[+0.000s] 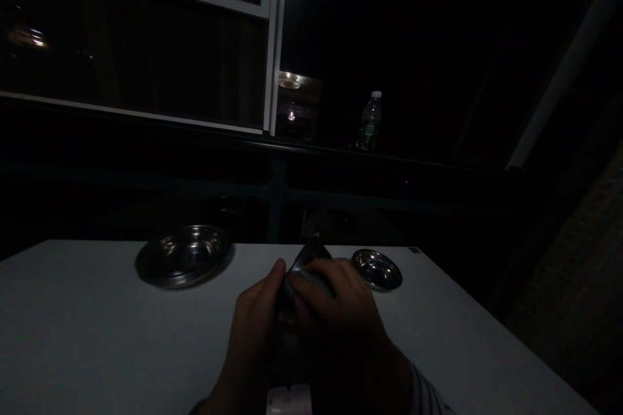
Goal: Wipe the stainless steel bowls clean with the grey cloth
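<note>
Low in the middle of the dim view, my left hand (pixel 256 318) grips a dark metal object (pixel 306 258) upright against the white table (pixel 97 311). It looks like a hand grater, with a perforated patch showing under my fingers, though the dark hides its exact shape. My right hand (pixel 335 292) lies across its front and grips it as well. A wide steel bowl (pixel 182 256) stands left of my hands, and a small steel dish (pixel 377 269) sits just beyond my right hand. Both look apart from my hands.
A white item (pixel 289 399) shows at the near edge of the view, below my hands. Beyond the table's far edge is a dark railing, with a plastic water bottle (pixel 370 122) and a lit candle holder (pixel 291 107) on a ledge behind it. A window frame rises behind them.
</note>
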{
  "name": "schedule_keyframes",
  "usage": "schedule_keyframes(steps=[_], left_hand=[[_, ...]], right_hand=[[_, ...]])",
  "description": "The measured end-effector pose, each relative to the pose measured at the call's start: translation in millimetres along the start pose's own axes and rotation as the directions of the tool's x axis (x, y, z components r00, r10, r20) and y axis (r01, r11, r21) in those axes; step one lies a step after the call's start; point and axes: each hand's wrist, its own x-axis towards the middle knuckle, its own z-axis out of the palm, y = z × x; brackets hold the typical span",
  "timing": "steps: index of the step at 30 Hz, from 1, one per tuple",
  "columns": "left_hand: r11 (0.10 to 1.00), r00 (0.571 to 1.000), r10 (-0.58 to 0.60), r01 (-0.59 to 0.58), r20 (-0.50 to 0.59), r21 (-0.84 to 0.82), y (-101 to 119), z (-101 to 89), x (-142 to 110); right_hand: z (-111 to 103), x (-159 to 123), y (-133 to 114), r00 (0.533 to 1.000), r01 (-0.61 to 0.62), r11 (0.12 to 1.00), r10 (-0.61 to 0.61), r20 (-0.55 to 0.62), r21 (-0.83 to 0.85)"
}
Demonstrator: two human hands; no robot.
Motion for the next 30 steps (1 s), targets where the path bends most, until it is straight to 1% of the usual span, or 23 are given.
schedule_keyframes(steps=[2, 5, 7, 8, 10, 12, 13, 15, 17, 20, 22, 24, 27, 30], left_hand=[[1.0, 1.0, -0.015, 0.016, 0.024, -0.014, -1.3, 2.0, -0.7], [0.999, 0.999, -0.039, 0.039, 0.026, -0.017, -7.0, 5.1, -0.9], [0.999, 0.999, -0.04, 0.04, 0.03, -0.011, -10.9, 5.7, -0.4], [0.999, 0.999, -0.035, 0.036, 0.031, -0.012, -12.2, 5.4, -0.1], [1.0, 0.999, -0.017, 0.018, 0.032, -0.017, -12.5, 4.0, 0.6], [1.0, 1.0, 0.016, -0.016, 0.002, -0.022, -10.4, 2.3, 1.2], [0.999, 0.999, 0.04, -0.04, -0.008, -0.025, -8.9, 1.8, 1.4], [0.995, 0.996, 0.092, -0.092, 0.018, -0.028, -6.4, 1.7, 1.4], [0.992, 0.99, 0.123, -0.122, 0.063, -0.027, -5.8, 2.8, 0.7], [0.993, 0.989, 0.116, -0.114, 0.093, -0.028, -7.3, 5.6, -1.5], [0.992, 0.987, 0.122, -0.118, 0.107, -0.043, -7.0, 6.8, -2.9], [0.991, 0.987, 0.128, -0.122, 0.1, -0.062, -4.4, 6.4, -3.7], [0.992, 0.992, 0.107, -0.102, 0.067, -0.079, 1.0, 3.0, -2.4], [0.988, 0.989, 0.138, -0.133, 0.055, -0.08, 1.1, -1.4, 2.3]], right_hand=[[-5.3, 1.5, 8.2, 0.997, -0.08, 0.996, 0.08, 0.016, 0.025], [-14.6, 4.3, 22.1, 0.976, -0.212, 0.976, 0.21, 0.053, 0.048], [-17.3, 5.3, 25.6, 0.969, -0.24, 0.97, 0.236, 0.07, 0.046], [-16.8, 5.2, 24.7, 0.973, -0.221, 0.974, 0.218, 0.076, 0.04], [-12.6, 4.2, 18.4, 0.989, -0.127, 0.992, 0.125, 0.08, 0.024], [-5.7, 2.2, 9.3, 0.998, -0.032, 0.999, 0.032, 0.056, -0.003], [-2.4, 1.3, 5.2, 1.0, -0.008, 1.0, 0.008, 0.018, -0.019], [1.9, 0.1, 0.2, 0.999, -0.013, 0.999, 0.012, -0.041, -0.038], [1.9, 0.4, -0.2, 0.997, -0.069, 0.998, 0.069, -0.044, -0.01], [-2.1, 2.3, 3.5, 0.988, -0.14, 0.99, 0.141, -0.067, 0.02], [-3.0, 3.1, 4.6, 0.987, -0.123, 0.992, 0.123, -0.101, 0.004], [-1.4, 2.7, 3.7, 0.994, -0.072, 0.997, 0.071, -0.086, -0.014], [3.4, 0.6, 0.9, 1.0, 0.007, 1.0, -0.007, -0.019, -0.016], [7.2, -1.5, -0.1, 0.997, 0.065, 0.998, -0.065, 0.039, -0.022]])
